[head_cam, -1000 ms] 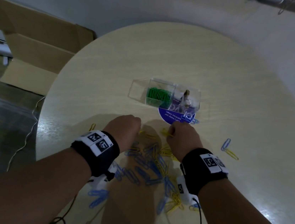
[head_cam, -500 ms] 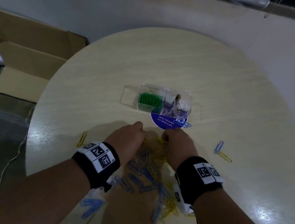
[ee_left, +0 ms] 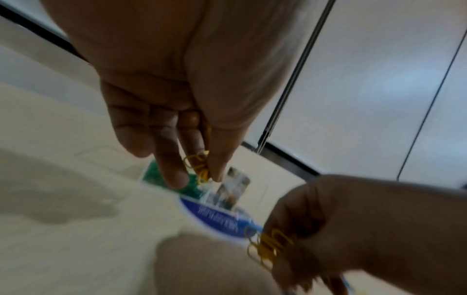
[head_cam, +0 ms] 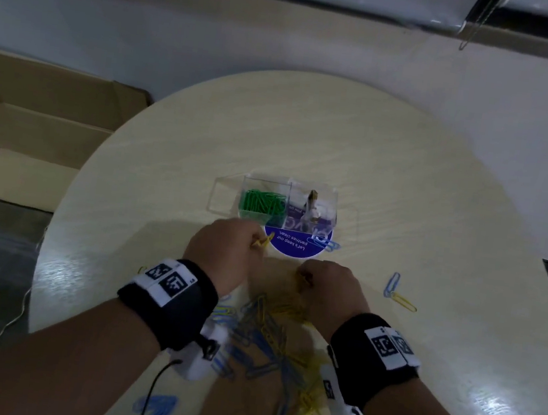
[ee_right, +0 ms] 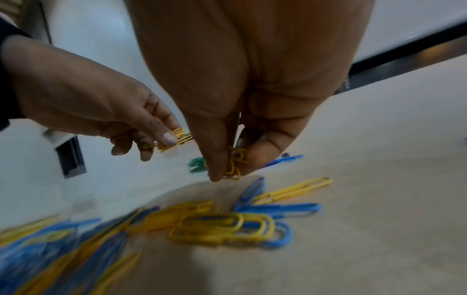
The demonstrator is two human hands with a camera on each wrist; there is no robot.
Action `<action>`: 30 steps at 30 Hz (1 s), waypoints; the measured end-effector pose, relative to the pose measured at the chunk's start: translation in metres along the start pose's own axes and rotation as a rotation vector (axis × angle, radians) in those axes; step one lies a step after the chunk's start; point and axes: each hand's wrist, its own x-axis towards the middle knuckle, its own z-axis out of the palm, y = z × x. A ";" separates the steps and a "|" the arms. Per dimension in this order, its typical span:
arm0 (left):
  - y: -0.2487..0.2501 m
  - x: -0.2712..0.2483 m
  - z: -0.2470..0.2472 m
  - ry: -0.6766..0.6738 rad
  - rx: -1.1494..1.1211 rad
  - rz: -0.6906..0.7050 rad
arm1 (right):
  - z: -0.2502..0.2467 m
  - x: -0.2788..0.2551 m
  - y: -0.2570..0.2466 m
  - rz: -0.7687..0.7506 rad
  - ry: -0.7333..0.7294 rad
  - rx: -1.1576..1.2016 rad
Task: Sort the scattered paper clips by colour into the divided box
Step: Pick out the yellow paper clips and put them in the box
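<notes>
A clear divided box (head_cam: 331,211) stands mid-table; green clips (head_cam: 261,202) fill its left compartment, and the right one shows a printed picture. My left hand (head_cam: 225,253) is raised just in front of the box and pinches a few yellow clips (ee_left: 198,166) between thumb and fingers. My right hand (head_cam: 328,286) is lower and nearer, pinching its own bunch of yellow clips (ee_right: 235,163). Beneath and behind both hands lies a heap of blue and yellow clips (head_cam: 271,331) on the round table (head_cam: 440,193).
A blue round sticker (head_cam: 295,244) lies under the box's front, with a blue clip (head_cam: 325,244) on its edge. A blue and a yellow clip (head_cam: 398,293) lie apart at the right. More blue clips (head_cam: 155,406) sit near the front edge. A cardboard box (head_cam: 33,129) stands left of the table.
Both hands have lifted off the pile with yellow clips. The left hand has moved forward toward the box, while the right stays nearer the heap.
</notes>
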 end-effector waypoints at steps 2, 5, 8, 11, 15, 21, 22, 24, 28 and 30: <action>0.013 0.018 -0.006 0.070 -0.126 -0.035 | -0.010 -0.004 0.007 0.026 0.092 0.097; 0.031 0.047 -0.008 0.134 -0.253 -0.038 | -0.031 -0.005 0.016 0.065 0.208 0.189; 0.040 0.068 0.002 0.137 -0.221 -0.064 | -0.052 0.003 0.021 0.100 0.277 0.260; 0.040 0.077 0.012 0.114 -0.298 -0.101 | -0.066 0.019 0.018 0.108 0.321 0.340; 0.026 0.069 0.008 0.210 -0.400 -0.119 | -0.077 0.045 0.004 0.113 0.338 0.387; 0.005 0.024 -0.008 0.295 -0.592 -0.193 | -0.075 0.076 -0.022 0.113 0.210 0.239; 0.002 0.015 -0.011 0.292 -0.599 -0.198 | -0.074 0.076 -0.023 0.107 0.193 0.221; -0.011 -0.003 -0.018 0.302 -0.597 -0.217 | -0.073 0.072 -0.021 0.100 0.237 0.218; -0.058 -0.051 -0.027 0.323 -0.283 -0.180 | -0.067 0.033 -0.004 0.099 0.429 0.398; -0.080 -0.086 -0.022 0.239 -0.105 -0.150 | -0.047 -0.002 -0.001 0.049 0.464 0.299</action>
